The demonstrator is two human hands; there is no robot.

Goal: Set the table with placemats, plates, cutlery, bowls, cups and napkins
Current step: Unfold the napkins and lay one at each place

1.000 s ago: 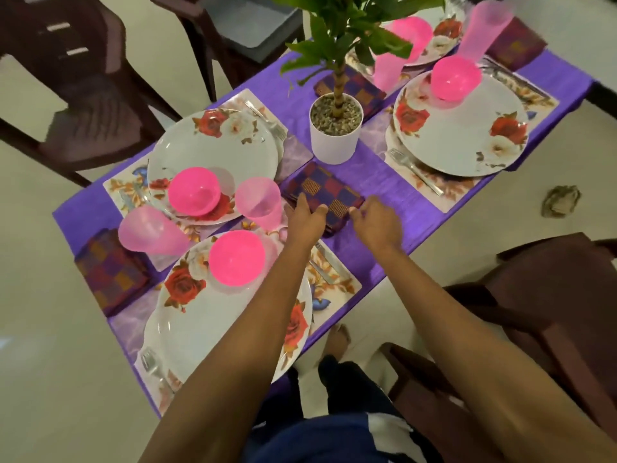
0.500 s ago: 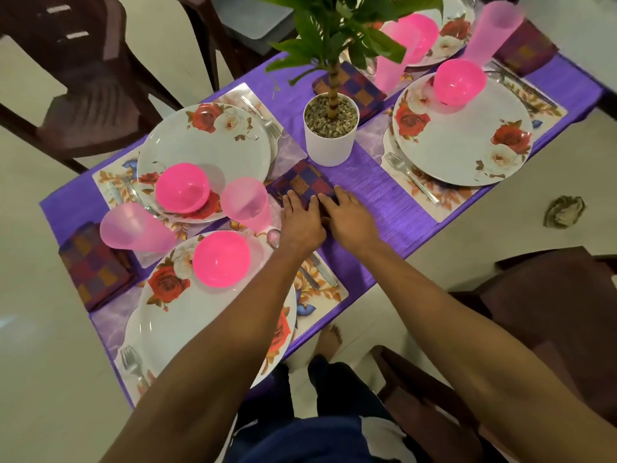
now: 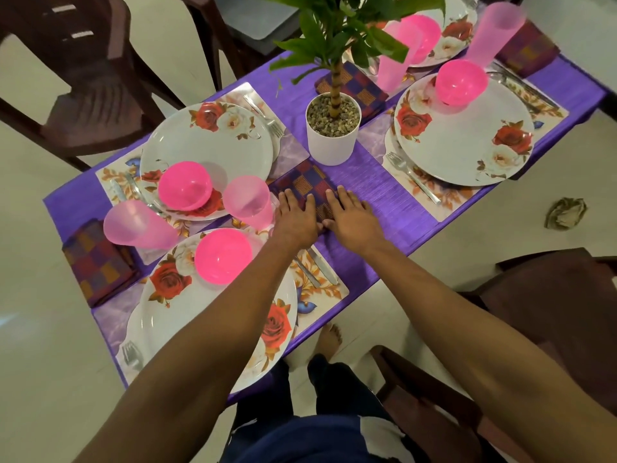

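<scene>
The checkered napkin lay flat on the purple worktop, just in front of the white plant pot. Both hands, left hand and right hand, pressed on it with fingers straight, so its near half was covered. The pink cup sat just beside it, and the far plate was cut off up top.

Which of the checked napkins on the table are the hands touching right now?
The napkin just in front of the white plant pot; both hands lie flat on it. The other napkins lie untouched.
</scene>
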